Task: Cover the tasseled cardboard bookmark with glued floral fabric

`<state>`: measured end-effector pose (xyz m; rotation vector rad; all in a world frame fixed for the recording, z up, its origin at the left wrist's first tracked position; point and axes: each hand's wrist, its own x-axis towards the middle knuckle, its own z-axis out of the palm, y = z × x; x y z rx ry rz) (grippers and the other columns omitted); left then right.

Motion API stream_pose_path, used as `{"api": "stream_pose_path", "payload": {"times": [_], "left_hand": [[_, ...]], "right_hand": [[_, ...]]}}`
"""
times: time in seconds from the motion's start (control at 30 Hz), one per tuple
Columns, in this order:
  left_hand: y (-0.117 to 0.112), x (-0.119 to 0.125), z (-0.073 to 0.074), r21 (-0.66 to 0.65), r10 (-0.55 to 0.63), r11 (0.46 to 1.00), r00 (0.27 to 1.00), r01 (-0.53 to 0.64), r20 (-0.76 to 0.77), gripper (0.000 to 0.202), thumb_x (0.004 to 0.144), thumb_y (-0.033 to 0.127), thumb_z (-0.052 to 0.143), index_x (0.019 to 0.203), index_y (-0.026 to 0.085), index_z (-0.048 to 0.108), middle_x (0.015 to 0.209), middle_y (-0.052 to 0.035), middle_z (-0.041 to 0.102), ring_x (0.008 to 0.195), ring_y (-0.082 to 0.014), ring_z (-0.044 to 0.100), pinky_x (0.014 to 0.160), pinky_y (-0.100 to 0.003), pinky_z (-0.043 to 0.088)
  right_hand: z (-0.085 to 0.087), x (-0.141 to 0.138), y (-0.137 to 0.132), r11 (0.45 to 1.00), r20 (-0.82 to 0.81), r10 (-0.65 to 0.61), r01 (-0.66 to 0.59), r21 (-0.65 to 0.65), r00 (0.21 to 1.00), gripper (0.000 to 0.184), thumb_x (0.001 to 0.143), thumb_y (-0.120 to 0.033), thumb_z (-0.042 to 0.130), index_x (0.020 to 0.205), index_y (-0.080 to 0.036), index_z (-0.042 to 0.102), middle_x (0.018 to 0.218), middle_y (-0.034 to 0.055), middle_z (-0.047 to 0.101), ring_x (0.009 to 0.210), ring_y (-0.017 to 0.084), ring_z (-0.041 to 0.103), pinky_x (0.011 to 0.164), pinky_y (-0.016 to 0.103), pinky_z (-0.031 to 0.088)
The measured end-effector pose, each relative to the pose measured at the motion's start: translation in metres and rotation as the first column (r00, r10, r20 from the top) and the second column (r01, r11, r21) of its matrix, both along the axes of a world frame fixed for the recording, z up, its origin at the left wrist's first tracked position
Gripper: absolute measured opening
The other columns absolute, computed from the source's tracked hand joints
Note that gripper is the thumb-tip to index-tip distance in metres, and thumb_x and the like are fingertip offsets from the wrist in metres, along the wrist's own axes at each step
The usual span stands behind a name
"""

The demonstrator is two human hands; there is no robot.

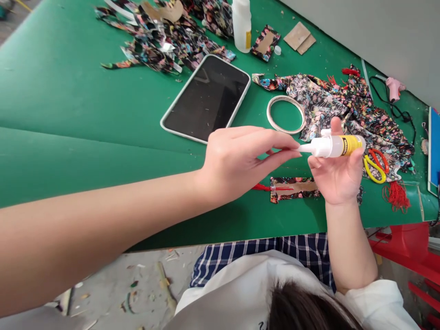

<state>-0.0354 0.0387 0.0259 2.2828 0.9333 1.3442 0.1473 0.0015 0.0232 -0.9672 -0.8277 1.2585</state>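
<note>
My right hand (338, 176) grips a small white glue bottle (338, 146) with a yellow label, held sideways above the table's front edge. Its thin white nozzle points left. The fingertips of my left hand (237, 160) are pinched together at the nozzle's tip; whether a tiny cap is between them is hidden. Beneath my hands lies a strip of dark floral fabric (295, 189) with brown card on it and red threads (261, 187) at its left end. My right hand covers part of this strip. Scissors (376, 165) with yellow and red handles lie just right of the bottle.
On the green table (85, 105) are a tablet-like black-screened device (209, 96), a tape roll (269, 114), crumpled floral fabric (357, 105), fabric scraps (161, 36), a white bottle (242, 27), card pieces (299, 37), a red tassel (397, 196) and a pink glue gun (394, 88).
</note>
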Motion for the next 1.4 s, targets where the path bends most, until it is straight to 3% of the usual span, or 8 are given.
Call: {"api": "stream_pose_path", "payload": {"times": [0.2, 0.43, 0.57, 0.73, 0.83, 1.1, 1.27, 1.4], "left_hand": [[-0.002, -0.001, -0.001, 0.015, -0.001, 1.000, 1.000, 0.001, 0.022, 0.009, 0.086, 0.025, 0.064, 0.077, 0.026, 0.063, 0.072, 0.0050, 0.072, 0.060, -0.0096, 0.065, 0.057, -0.021, 0.052], [-0.001, 0.000, -0.002, -0.003, -0.079, 0.997, 0.997, 0.079, 0.019, 0.010, 0.087, 0.028, 0.063, 0.095, 0.029, 0.068, 0.085, 0.0017, 0.075, 0.072, -0.0130, 0.070, 0.065, -0.023, 0.057], [0.001, -0.001, -0.003, 0.013, -0.092, 0.996, 0.996, 0.092, -0.021, 0.012, 0.088, 0.032, 0.061, 0.090, 0.025, 0.071, 0.081, -0.0007, 0.074, 0.070, -0.0140, 0.069, 0.065, -0.024, 0.057], [0.000, 0.000, -0.001, -0.064, -0.065, 0.996, 0.998, 0.067, 0.025, 0.013, 0.087, 0.028, 0.061, 0.083, 0.023, 0.072, 0.076, 0.0007, 0.074, 0.066, -0.0120, 0.068, 0.062, -0.022, 0.055], [0.000, 0.002, 0.002, -0.189, -0.094, 0.976, 0.992, 0.109, 0.089, 0.011, 0.085, 0.024, 0.062, 0.081, 0.025, 0.073, 0.078, 0.0022, 0.075, 0.067, -0.0112, 0.068, 0.063, -0.020, 0.056], [0.005, 0.006, 0.003, -0.567, -0.204, 0.749, 0.933, 0.343, 0.295, 0.017, 0.085, 0.027, 0.061, 0.077, 0.015, 0.070, 0.070, -0.0022, 0.072, 0.054, -0.0083, 0.062, 0.047, -0.016, 0.049], [0.006, 0.008, 0.004, -0.706, -0.188, 0.574, 0.906, 0.414, 0.379, 0.022, 0.085, 0.034, 0.060, 0.075, 0.015, 0.067, 0.066, -0.0022, 0.069, 0.057, -0.0102, 0.064, 0.046, -0.017, 0.048], [0.005, 0.007, 0.008, -0.733, -0.181, 0.516, 0.893, 0.443, 0.413, 0.037, 0.088, 0.046, 0.052, 0.077, 0.015, 0.069, 0.071, -0.0039, 0.070, 0.065, -0.0132, 0.066, 0.050, -0.019, 0.050]], "right_hand": [[0.001, -0.005, 0.000, 0.999, -0.034, -0.004, 0.005, 0.044, 0.999, 0.025, 0.060, -0.043, 0.077, 0.082, -0.036, 0.069, 0.086, -0.0047, 0.064, 0.065, 0.010, 0.053, 0.044, 0.020, 0.042], [0.004, -0.001, -0.003, 0.997, -0.055, -0.008, 0.013, 0.080, 0.998, 0.035, 0.059, -0.031, 0.072, 0.093, -0.038, 0.065, 0.089, -0.0060, 0.066, 0.065, 0.011, 0.054, 0.051, 0.023, 0.045], [0.003, -0.001, -0.005, 0.994, -0.019, 0.000, 0.002, 0.107, 1.000, 0.036, 0.060, -0.032, 0.070, 0.095, -0.037, 0.062, 0.090, -0.0056, 0.064, 0.069, 0.012, 0.056, 0.055, 0.025, 0.046], [0.005, -0.002, -0.005, 0.992, 0.030, -0.018, 0.014, 0.125, 0.999, 0.035, 0.061, -0.031, 0.070, 0.095, -0.037, 0.061, 0.087, -0.0055, 0.062, 0.066, 0.012, 0.054, 0.055, 0.026, 0.047], [0.007, -0.002, -0.004, 0.988, 0.056, -0.047, 0.038, 0.152, 0.997, 0.034, 0.061, -0.030, 0.069, 0.093, -0.038, 0.060, 0.084, -0.0058, 0.061, 0.068, 0.012, 0.054, 0.054, 0.025, 0.046], [0.011, -0.003, -0.006, 0.990, 0.153, -0.069, 0.049, 0.134, 0.986, 0.033, 0.062, -0.032, 0.068, 0.092, -0.042, 0.056, 0.080, -0.0044, 0.057, 0.076, 0.017, 0.058, 0.056, 0.027, 0.045], [0.008, -0.002, -0.002, 0.987, 0.118, -0.079, 0.062, 0.146, 0.990, 0.035, 0.056, -0.031, 0.069, 0.088, -0.041, 0.060, 0.075, -0.0057, 0.058, 0.063, 0.015, 0.052, 0.052, 0.025, 0.047], [0.007, 0.000, 0.000, 0.986, 0.084, -0.064, 0.050, 0.161, 0.994, 0.035, 0.057, -0.031, 0.070, 0.089, -0.040, 0.061, 0.076, -0.0062, 0.059, 0.061, 0.013, 0.050, 0.051, 0.024, 0.046]]}}
